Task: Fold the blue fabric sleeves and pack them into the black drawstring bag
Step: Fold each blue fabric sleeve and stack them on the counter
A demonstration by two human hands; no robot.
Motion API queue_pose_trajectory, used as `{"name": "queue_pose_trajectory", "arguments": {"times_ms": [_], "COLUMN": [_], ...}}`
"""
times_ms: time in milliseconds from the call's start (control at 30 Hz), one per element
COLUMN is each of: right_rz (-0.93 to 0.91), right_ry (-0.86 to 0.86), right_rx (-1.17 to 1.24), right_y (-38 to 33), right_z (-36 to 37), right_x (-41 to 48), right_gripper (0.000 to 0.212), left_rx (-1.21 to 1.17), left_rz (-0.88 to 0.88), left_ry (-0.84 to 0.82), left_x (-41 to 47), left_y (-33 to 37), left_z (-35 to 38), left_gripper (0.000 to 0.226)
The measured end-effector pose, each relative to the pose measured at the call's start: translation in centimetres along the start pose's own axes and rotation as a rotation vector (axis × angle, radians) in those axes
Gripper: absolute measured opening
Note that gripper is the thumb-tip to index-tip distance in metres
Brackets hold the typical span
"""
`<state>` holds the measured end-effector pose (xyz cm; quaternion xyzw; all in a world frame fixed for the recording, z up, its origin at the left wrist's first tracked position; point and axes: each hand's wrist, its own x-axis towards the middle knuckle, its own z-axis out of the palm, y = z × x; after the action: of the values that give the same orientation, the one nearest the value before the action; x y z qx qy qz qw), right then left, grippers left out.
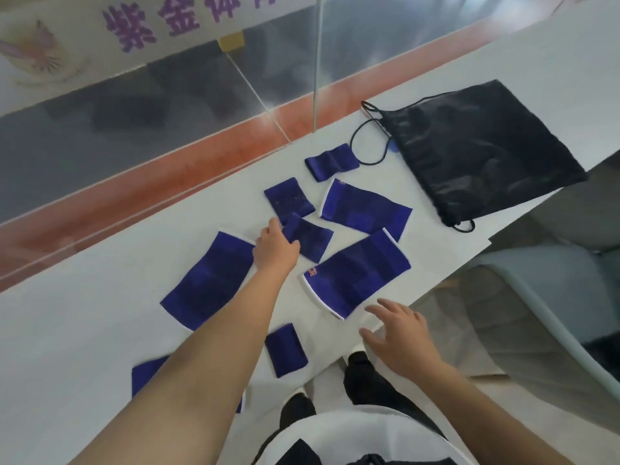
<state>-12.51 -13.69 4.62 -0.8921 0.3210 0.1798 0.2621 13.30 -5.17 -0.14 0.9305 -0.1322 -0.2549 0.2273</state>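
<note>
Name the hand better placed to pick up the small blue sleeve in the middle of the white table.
Left. The left hand already touches the small blue fabric sleeve; the right hand hovers open at the table's near edge, farther away.

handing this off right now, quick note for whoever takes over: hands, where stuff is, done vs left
Left hand: reaching out, fingers on a small blue sleeve mid-table; whether it is gripped cannot be told.
Right hand: open, empty, over the near table edge.
Black drawstring bag: flat at the far right, apparently empty.
The other blue sleeves lie loose across the white table.
Done: nothing packed.
Left: fold each sleeve, bag them all.
</note>
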Motion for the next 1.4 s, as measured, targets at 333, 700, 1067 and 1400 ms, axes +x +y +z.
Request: {"name": "queue_pose_trajectory", "arguments": {"times_ms": [333, 700, 1067, 1400], "right_rz": [0.044, 0.342, -0.04, -0.447], "right_ry": [-0.079, -0.542, -0.7, -0.693], "right_rx": [0.269, 1.41, 0.888, 0.573], "right_y": [3.5, -1.3, -2.7, -5.2], "right_z": [-2.6, -9.0, -10.0, -12.9], "right_x": [2.2, 7.5, 8.9, 5.5], "right_gripper": [0.045, 0.047, 0.025, 0.021], "left_rx": [-0.143, -0.139, 0.102, -0.346], "left_rz": [-0.103, 0.521, 0.514, 0.133], "left_ry": [0.163, 0.339, 0.272, 0.257], "left_x": [0.6, -13.9, -21.4, -22.9], "left_y": [1.7, 5.9, 0.6, 4.2], "left_z": [0.3, -5.0, -2.2, -3.8], "left_gripper": [0.028, 0.023, 0.024, 0.021]}}
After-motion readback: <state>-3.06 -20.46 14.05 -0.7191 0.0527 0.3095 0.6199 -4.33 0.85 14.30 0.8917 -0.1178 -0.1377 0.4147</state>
